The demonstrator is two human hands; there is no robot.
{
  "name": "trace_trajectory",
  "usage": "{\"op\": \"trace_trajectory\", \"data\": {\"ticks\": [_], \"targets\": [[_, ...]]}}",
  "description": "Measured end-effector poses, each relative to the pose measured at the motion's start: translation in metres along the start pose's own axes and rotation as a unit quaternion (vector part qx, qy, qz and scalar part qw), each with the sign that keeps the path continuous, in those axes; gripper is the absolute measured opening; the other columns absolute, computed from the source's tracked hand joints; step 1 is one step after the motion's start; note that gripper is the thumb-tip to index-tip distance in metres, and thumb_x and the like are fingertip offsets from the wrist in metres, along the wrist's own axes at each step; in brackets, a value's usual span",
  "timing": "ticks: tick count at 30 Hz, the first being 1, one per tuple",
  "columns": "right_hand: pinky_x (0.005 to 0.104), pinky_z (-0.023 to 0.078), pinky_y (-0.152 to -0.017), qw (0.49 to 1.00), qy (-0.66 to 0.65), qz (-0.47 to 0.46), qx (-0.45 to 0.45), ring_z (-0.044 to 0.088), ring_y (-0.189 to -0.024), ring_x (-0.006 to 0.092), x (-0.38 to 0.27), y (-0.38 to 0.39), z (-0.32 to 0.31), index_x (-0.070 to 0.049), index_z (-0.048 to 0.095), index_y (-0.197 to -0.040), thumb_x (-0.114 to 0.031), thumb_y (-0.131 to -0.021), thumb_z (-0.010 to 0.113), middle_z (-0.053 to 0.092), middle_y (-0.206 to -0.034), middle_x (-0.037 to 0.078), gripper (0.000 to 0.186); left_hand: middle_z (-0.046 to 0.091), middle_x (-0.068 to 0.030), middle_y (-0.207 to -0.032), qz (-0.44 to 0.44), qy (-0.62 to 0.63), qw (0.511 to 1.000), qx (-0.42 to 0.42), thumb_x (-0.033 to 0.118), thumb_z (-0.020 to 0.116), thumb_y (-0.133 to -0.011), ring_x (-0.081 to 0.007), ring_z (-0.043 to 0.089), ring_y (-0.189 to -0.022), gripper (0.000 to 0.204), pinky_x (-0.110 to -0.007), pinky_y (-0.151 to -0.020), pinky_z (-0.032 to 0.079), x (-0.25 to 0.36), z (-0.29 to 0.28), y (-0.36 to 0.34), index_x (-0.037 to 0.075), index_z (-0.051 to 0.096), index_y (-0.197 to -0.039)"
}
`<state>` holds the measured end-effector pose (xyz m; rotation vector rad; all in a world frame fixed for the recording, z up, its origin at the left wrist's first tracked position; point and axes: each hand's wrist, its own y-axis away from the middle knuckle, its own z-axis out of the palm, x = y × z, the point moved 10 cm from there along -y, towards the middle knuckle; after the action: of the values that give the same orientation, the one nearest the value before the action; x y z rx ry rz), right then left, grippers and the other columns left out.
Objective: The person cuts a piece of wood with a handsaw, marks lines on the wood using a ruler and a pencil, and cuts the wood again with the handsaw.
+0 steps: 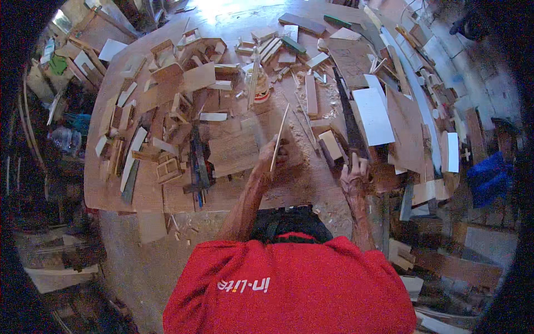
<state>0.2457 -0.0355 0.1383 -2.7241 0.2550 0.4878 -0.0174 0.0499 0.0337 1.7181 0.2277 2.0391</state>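
My left hand (271,153) is closed around a thin, pale wooden strip (280,133). The strip slants upward over the table, its far end free. To the right, my right hand (356,173) is low over the table with its fingers bent and apart. No held thing shows in it. Just beyond its fingertips lies a small wooden block (331,146) with a light top and darker sides; whether they touch is unclear. A long dark tapered strip (350,119) runs away from that hand. Pale shavings (303,133) are scattered between the two hands.
A jar (258,89) with sticks in it stands mid-table. White panels (372,117) lie at the right. Small wooden frames (168,169) and offcuts crowd the left and back. A blue bag-like thing (489,179) is beyond the table's right side.
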Motion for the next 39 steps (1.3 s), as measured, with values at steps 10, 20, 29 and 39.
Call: {"op": "trace_trajectory", "data": {"ticks": [10, 20, 29, 39], "targets": [[0.0452, 0.042, -0.071, 0.997, -0.068, 0.005, -0.025, 0.051, -0.088, 0.0347, -0.034, 0.019, 0.055, -0.005, 0.054, -0.100, -0.022, -0.075, 0.060, 0.050, -0.093, 0.019, 0.031, 0.060, -0.0121, -0.081, 0.092, -0.226, 0.963, 0.117, 0.035, 0.049, -0.087, -0.0242, 0.056, -0.074, 0.039, -0.037, -0.067, 0.044, 0.020, -0.028, -0.009, 0.002, 0.055, -0.107], [0.0465, 0.043, -0.076, 0.981, -0.096, -0.162, -0.047, 0.051, -0.088, 0.0383, -0.103, 0.034, 0.107, 0.003, 0.051, -0.108, -0.026, -0.075, 0.061, 0.050, -0.098, 0.024, 0.045, 0.059, -0.0140, -0.087, 0.143, -0.355, 0.918, 0.100, 0.022, 0.056, -0.082, -0.0268, 0.056, -0.083, 0.026, -0.040, -0.071, 0.045, -0.028, -0.028, -0.036, 0.003, 0.054, -0.101], [0.0411, 0.040, -0.085, 0.985, -0.128, -0.058, -0.095, 0.047, -0.100, 0.0367, -0.118, 0.009, 0.088, 0.004, 0.051, -0.107, -0.018, -0.075, 0.061, 0.046, -0.108, 0.021, 0.040, 0.053, -0.0209, -0.079, 0.325, -0.438, 0.823, 0.162, 0.008, 0.055, -0.072, -0.0351, 0.054, -0.084, 0.016, -0.042, -0.065, 0.045, 0.083, -0.017, 0.037, 0.002, 0.057, -0.086], [0.0412, 0.041, -0.084, 0.979, -0.127, -0.094, -0.129, 0.047, -0.099, 0.0372, -0.114, 0.009, 0.104, 0.004, 0.051, -0.106, -0.018, -0.074, 0.060, 0.046, -0.107, 0.022, 0.040, 0.060, -0.0172, -0.071, 0.132, -0.507, 0.708, 0.474, 0.028, 0.059, -0.078, -0.0315, 0.060, -0.066, 0.026, -0.041, -0.058, 0.046, 0.054, -0.236, 0.112, 0.002, 0.060, -0.078]]}}
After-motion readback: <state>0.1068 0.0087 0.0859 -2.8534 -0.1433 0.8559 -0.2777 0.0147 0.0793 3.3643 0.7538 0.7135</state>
